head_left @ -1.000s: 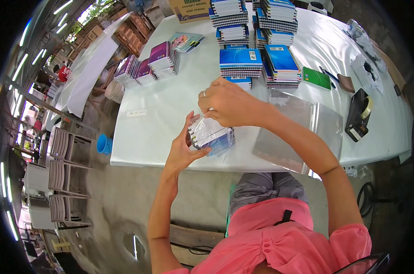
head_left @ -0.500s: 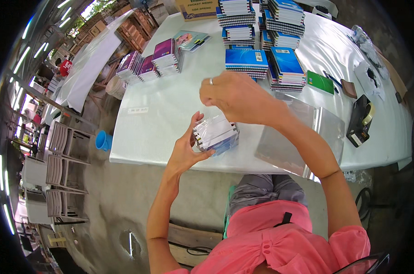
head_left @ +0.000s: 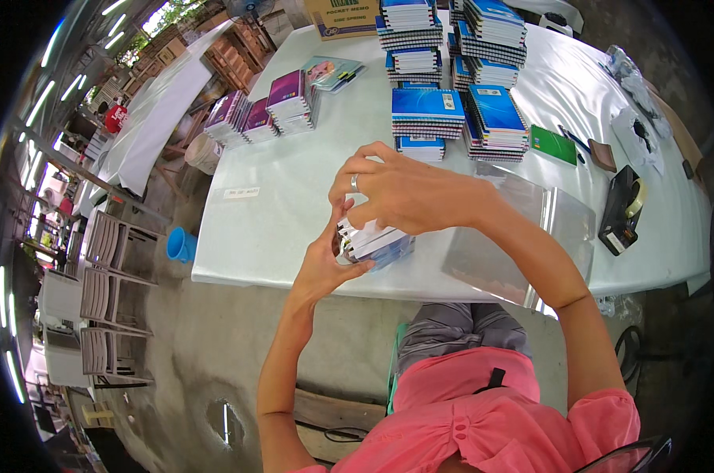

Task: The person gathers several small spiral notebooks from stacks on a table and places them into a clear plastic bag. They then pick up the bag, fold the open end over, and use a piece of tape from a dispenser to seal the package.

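Note:
Just in from the table's near edge, my left hand (head_left: 325, 264) grips a small stack of spiral notebooks (head_left: 384, 246) in clear plastic wrap. Its thumb lies along the near side, its fingers round the left side. My right hand (head_left: 404, 191), with a ring on one finger, reaches over the stack from the right. Its fingers are bent and closed at the upper left of the wrap, beside my left fingertips; what they pinch, if anything, is hidden. To the right lies a pile of flat clear plastic sheets (head_left: 495, 264), partly under my right forearm.
Tall stacks of blue spiral notebooks (head_left: 428, 102) stand beyond my hands, purple wrapped packs (head_left: 290, 93) at far left. A green notebook (head_left: 552, 143), a brown wallet-like item (head_left: 601, 154) and a black tape dispenser (head_left: 621, 209) lie at right. A cardboard box (head_left: 341, 17) is at the back.
My right hand has come down onto the wrapped stack, from just above it, and its fingers have met the upper left end. My left hand keeps its grip.

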A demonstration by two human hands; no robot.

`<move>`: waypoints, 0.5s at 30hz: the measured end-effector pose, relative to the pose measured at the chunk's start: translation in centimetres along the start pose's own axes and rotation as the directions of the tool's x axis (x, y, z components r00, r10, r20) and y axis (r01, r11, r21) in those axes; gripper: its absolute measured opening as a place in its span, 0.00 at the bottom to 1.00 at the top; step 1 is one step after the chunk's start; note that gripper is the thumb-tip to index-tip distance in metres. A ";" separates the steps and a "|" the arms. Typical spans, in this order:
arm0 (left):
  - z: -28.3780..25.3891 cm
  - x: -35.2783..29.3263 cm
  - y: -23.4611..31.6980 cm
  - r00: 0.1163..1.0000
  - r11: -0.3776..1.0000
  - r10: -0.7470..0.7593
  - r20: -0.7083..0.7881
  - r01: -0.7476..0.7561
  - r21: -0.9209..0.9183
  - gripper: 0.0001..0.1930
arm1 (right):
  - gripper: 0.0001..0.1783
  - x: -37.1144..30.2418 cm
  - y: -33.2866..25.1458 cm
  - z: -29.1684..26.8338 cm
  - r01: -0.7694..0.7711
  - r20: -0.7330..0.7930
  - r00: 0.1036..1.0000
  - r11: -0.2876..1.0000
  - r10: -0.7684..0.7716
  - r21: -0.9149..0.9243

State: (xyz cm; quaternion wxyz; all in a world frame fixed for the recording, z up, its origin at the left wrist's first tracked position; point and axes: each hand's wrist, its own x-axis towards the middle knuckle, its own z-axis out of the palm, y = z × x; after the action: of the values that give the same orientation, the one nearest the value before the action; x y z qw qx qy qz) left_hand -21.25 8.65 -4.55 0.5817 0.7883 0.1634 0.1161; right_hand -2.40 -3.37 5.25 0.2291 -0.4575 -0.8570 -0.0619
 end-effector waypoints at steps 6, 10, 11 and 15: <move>0.0 0.1 -0.4 1.000 0.999 0.029 0.000 -0.029 -0.024 0.59 | 0.06 -0.9 -0.9 -0.8 -0.117 -0.028 0.992 0.986 0.121 0.115; -0.2 0.0 -0.1 0.999 0.999 0.053 -0.005 -0.053 -0.005 0.58 | 0.02 -0.6 -0.5 0.0 -0.023 -0.103 0.994 0.992 0.036 0.121; -0.2 0.0 0.0 1.000 1.000 0.024 -0.001 -0.024 -0.004 0.58 | 0.03 -0.4 -0.3 -0.1 -0.024 -0.108 0.993 0.989 0.039 0.143; -0.1 -0.1 -0.2 1.000 1.000 -0.012 0.001 0.012 0.023 0.57 | 0.04 0.5 0.5 -0.5 -0.152 -0.182 0.965 0.968 0.190 0.201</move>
State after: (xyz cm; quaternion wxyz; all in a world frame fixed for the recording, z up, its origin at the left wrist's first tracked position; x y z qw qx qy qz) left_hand -21.39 8.76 -4.66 0.5732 0.7942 0.1690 0.1104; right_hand -2.05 -2.88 5.84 0.3598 -0.4983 -0.7888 -0.0074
